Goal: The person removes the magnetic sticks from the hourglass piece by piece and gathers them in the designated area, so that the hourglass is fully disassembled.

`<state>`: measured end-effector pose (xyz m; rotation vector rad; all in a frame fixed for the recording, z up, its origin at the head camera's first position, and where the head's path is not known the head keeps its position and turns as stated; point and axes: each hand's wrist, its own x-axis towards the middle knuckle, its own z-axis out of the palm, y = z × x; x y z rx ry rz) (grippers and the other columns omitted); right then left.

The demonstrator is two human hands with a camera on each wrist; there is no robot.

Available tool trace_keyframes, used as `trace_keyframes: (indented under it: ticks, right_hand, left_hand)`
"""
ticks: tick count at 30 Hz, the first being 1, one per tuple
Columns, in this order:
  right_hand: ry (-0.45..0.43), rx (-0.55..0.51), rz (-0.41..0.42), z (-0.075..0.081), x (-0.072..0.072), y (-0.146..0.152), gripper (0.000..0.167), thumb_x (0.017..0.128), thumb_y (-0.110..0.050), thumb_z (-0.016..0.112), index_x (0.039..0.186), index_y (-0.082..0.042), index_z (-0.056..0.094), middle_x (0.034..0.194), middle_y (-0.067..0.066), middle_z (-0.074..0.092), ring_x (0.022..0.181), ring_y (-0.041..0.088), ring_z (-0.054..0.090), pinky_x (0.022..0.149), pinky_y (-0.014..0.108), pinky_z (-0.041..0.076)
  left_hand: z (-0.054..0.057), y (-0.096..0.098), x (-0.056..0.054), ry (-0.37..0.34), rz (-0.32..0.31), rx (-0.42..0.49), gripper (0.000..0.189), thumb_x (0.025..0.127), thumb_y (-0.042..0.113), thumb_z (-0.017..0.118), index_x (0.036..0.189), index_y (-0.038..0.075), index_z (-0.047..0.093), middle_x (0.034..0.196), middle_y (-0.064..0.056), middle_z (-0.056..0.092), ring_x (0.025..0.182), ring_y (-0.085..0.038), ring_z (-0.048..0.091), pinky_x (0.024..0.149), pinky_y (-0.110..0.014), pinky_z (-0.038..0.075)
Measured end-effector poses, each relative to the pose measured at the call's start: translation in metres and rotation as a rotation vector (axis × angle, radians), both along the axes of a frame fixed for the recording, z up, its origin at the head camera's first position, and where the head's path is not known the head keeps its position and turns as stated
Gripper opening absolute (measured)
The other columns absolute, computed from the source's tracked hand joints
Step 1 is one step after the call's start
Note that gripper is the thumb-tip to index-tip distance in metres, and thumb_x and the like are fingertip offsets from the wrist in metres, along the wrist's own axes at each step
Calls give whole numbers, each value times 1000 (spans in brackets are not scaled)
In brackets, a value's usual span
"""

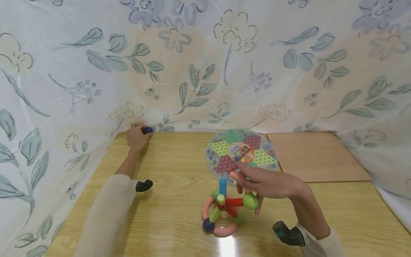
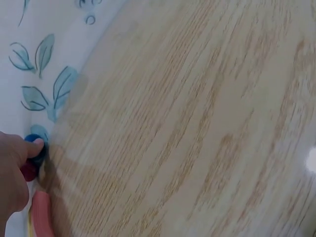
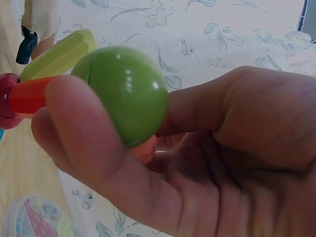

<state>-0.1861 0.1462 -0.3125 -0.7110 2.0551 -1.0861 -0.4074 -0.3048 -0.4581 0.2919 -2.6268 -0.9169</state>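
At the table's far left corner my left hand (image 1: 137, 135) holds a dark blue ball (image 1: 148, 130) between thumb and fingers. The left wrist view shows a dark red ball (image 2: 28, 171) against it and a pink curved stick (image 2: 42, 215) just below. My right hand (image 1: 266, 180) curls round a pink curved stick (image 1: 236, 175) beside a green ball (image 3: 129, 94), its fingers close about the ball. A red stick (image 1: 235, 202) joins that ball to a frame of coloured sticks and balls on the table, including a blue upright stick (image 1: 223, 187) and a navy ball (image 1: 208, 225).
Behind the frame lies a round, clear-lidded board game (image 1: 221, 137) with a star pattern. A flat brown board (image 1: 318, 157) is at the back right. Floral cloth (image 1: 192, 71) hangs along the back and sides of the wooden table (image 1: 170, 160).
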Motion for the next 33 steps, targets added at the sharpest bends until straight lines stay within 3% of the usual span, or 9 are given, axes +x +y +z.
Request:
trace_keyframes:
  ticks: [10,24,33]
  right_hand:
    - [15,3,7,0,0,-2,35,115,-37,32,144,-16,35,110,20,55,83,30,61,60,50,63]
    - [12,16,3,-2,1,-3,36,115,-38,34,143,-16,36,111,20,55,88,32,62,60,46,63]
    - [19,32,-14,-1,2,-3,43,115,-39,36,152,-19,30,111,19,56,84,30,62,60,45,63]
  left_hand:
    - [2,-6,2,-36,-5,12,40,95,17,76,130,2,63,156,-24,42,140,-54,38,113,-68,25]
    - [1,-8,11,6,-18,74,42,92,14,79,129,-1,65,155,-25,46,141,-52,40,111,-68,27]
    - [3,-10,14,-7,-8,92,45,91,15,80,131,-1,65,151,-26,48,139,-51,43,112,-68,30]
